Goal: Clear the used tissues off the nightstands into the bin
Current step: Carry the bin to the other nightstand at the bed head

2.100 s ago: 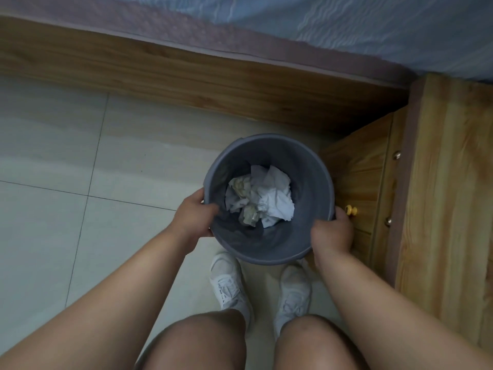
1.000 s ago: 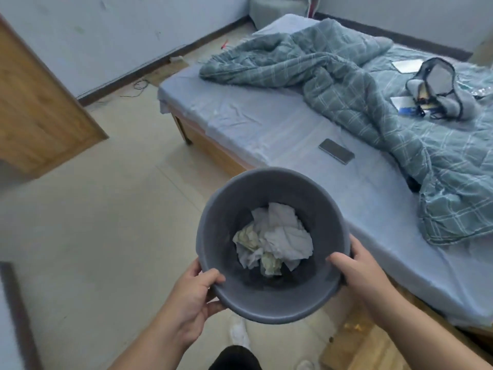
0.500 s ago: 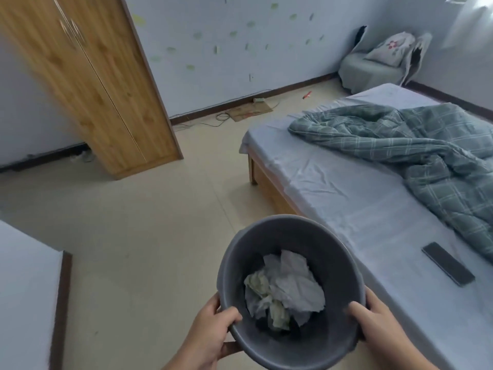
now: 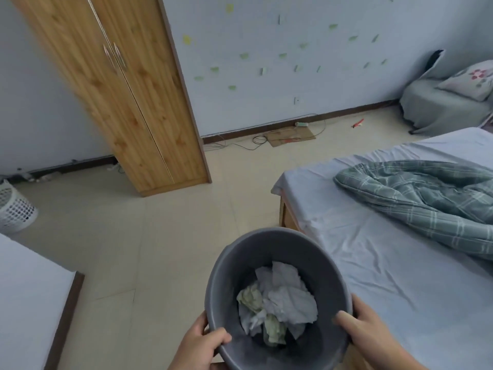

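Left hand: fingers gripped the near-left rim of the grey bin.
Right hand: fingers gripped the opposite rim.
Tissues: crumpled inside the bin, between both hands.

We have lifted the bin off the floor by the head of the bed and carried it alongside; it now hangs beside the bed's foot corner, the wardrobe newly in view.

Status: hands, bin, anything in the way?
Left hand and right hand grip the bin rim. Crumpled tissues inside. Bed close on right, wardrobe ahead left.
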`<action>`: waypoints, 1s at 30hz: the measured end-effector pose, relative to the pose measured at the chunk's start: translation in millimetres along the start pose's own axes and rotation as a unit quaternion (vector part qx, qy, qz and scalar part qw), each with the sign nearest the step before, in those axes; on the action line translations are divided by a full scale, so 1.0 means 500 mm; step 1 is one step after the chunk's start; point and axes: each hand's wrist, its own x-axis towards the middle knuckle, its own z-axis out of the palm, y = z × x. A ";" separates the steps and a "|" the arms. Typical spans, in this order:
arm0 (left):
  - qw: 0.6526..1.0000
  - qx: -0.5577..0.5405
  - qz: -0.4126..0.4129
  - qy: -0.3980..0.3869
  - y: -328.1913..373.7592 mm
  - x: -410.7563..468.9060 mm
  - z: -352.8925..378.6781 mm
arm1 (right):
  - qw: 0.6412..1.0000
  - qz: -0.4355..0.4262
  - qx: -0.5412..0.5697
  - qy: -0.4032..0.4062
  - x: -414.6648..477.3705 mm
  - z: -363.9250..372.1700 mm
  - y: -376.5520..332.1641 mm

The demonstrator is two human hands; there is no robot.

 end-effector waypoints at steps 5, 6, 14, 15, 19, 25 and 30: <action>0.999 -0.041 0.026 0.011 0.155 0.164 -0.029 | 1.000 -0.004 -0.020 -0.020 0.234 0.056 -0.138; 0.998 -0.045 0.034 0.016 0.183 0.201 -0.042 | 1.000 -0.005 -0.021 -0.020 0.282 0.075 -0.159; 1.000 -0.008 0.026 -0.009 0.510 0.471 -0.104 | 1.000 0.001 -0.012 -0.019 0.585 0.189 -0.384; 0.999 0.011 0.035 -0.016 0.560 0.497 -0.099 | 1.000 -0.002 -0.009 -0.012 0.617 0.188 -0.414; 0.996 0.056 0.059 -0.039 0.742 0.638 -0.043 | 0.999 -0.014 0.009 0.031 0.757 0.154 -0.514; 0.994 0.086 0.051 -0.054 0.943 0.878 0.104 | 0.997 0.024 0.042 0.068 1.036 0.082 -0.593; 0.993 0.106 0.045 -0.035 1.103 1.062 0.178 | 0.997 0.035 0.048 0.045 1.269 0.036 -0.716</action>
